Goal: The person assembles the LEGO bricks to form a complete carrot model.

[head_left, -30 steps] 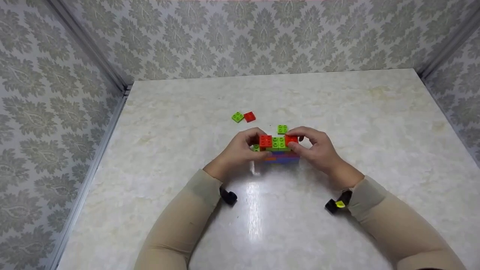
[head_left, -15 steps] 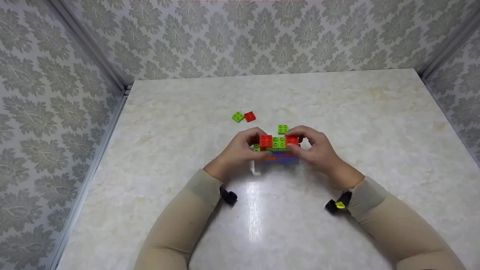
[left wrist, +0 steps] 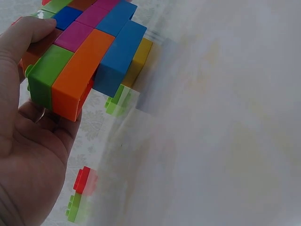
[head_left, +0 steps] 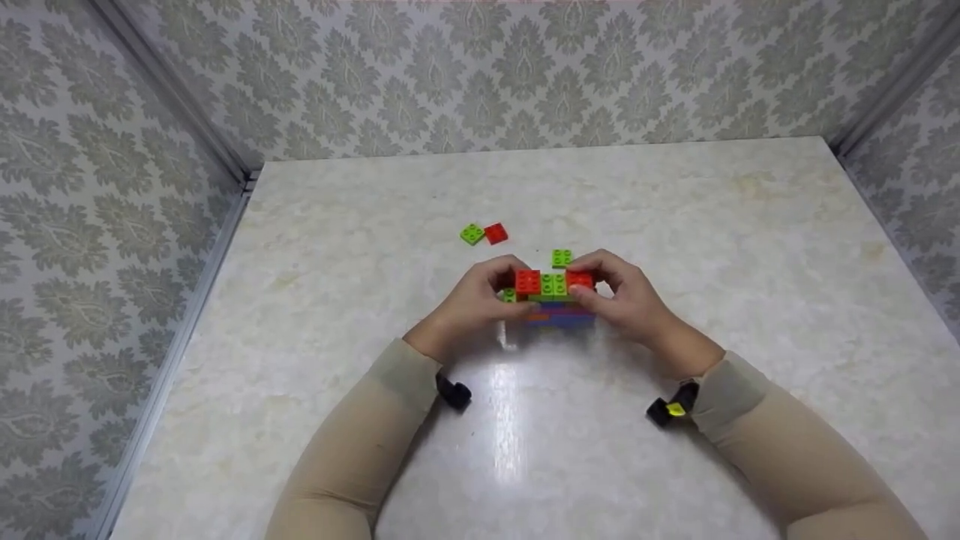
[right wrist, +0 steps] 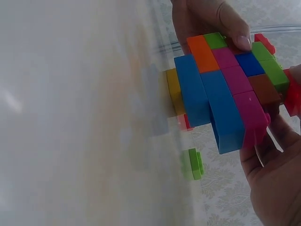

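Note:
A stepped structure of toy building bricks [head_left: 559, 319] stands between both hands, built in layers of yellow, blue, orange, magenta, green and brown. My left hand [head_left: 484, 294] grips its left end, with the thumb [left wrist: 33, 30] across the near side by a dark blue brick [right wrist: 249, 64] and the fingers behind. Two green bricks [head_left: 553, 285] show on top between two red ones. The left red brick [head_left: 528, 282] sits at the top left. At the top right, my right hand [head_left: 628, 294] pinches the other red brick [head_left: 580, 280] between thumb and fingers.
A loose green brick [head_left: 562, 258] lies just behind the structure. Further back to the left, another green brick [head_left: 472, 234] and a red brick [head_left: 496, 233] lie side by side on the glossy marbled table [head_left: 360, 247]. Patterned walls [head_left: 487, 82] stand at the back and sides.
My right hand's thumb and fingers have shifted slightly on the red brick. The left hand keeps its grip, and the whole head view has drifted a little.

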Available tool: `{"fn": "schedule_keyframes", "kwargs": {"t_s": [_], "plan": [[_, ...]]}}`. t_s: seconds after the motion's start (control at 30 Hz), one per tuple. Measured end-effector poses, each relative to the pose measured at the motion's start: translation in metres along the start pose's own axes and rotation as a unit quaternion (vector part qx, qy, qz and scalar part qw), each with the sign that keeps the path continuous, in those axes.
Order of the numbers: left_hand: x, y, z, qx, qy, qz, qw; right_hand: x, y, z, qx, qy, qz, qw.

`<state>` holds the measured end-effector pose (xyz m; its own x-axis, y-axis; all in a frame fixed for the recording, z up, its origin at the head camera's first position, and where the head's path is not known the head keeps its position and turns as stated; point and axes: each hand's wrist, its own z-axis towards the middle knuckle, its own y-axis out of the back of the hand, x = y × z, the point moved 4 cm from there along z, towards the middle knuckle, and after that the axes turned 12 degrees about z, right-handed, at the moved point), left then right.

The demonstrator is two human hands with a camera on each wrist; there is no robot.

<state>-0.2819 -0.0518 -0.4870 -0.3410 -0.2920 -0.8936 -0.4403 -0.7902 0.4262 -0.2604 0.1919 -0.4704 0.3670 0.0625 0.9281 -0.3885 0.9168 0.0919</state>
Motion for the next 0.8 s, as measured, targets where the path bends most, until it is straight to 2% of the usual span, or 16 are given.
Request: {"fn": "schedule_keyframes", "kwargs": {"t_s": [0.2,0.5,0.6,0.8], "plan": [[0.001,0.000,0.000,-0.003,0.005,-0.002,1.0000,-0.005,0.000,-0.001,-0.003,0.019,0.009,0.9998],[0.001,0.000,0.000,-0.012,-0.004,-0.011,0.9999,-0.012,0.004,0.000,-0.002,0.053,0.017,0.9985],[0.000,0.000,0.000,-0.011,-0.005,-0.008,0.9999,-0.017,0.006,-0.001,-0.005,0.040,-0.001,0.9992],[0.000,0.000,0.000,-0.007,0.003,-0.004,1.0000,-0.026,0.009,-0.003,0.009,-0.015,-0.031,0.9994]]}}
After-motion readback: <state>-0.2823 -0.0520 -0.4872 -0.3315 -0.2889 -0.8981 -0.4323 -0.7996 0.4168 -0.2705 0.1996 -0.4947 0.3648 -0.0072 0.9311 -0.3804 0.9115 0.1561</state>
